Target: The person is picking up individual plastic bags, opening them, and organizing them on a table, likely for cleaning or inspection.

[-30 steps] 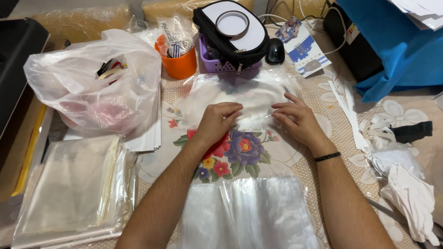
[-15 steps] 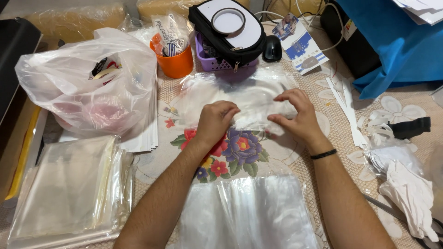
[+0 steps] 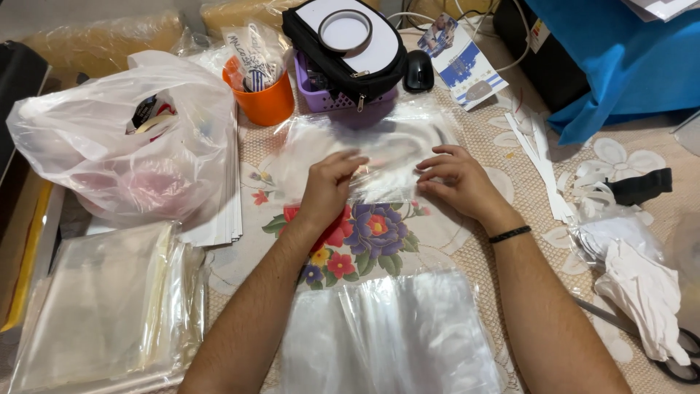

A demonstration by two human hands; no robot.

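Note:
My left hand (image 3: 329, 191) and my right hand (image 3: 456, 179) lie side by side on a clear plastic bag (image 3: 379, 149) that rests flat on a flowered tablecloth (image 3: 368, 233). Fingertips of both hands press the near edge of the bag; something white seems to be inside it, though the plastic blurs it. A black band circles my right wrist. A stack of empty clear bags (image 3: 390, 335) lies between my forearms, close to me.
A big white plastic bag (image 3: 124, 138) holding small items sits left. An orange cup (image 3: 268, 98), a purple basket with a black-and-white pouch (image 3: 350, 44), a black mouse (image 3: 418, 71) stand behind. More clear bags (image 3: 95, 306) at near left; white cloth pieces (image 3: 642, 284) and scissors (image 3: 682, 361) right.
The camera has tilted slightly. Both hands slid a little toward me along the bag and flattened it; the white contents look smoother than before.

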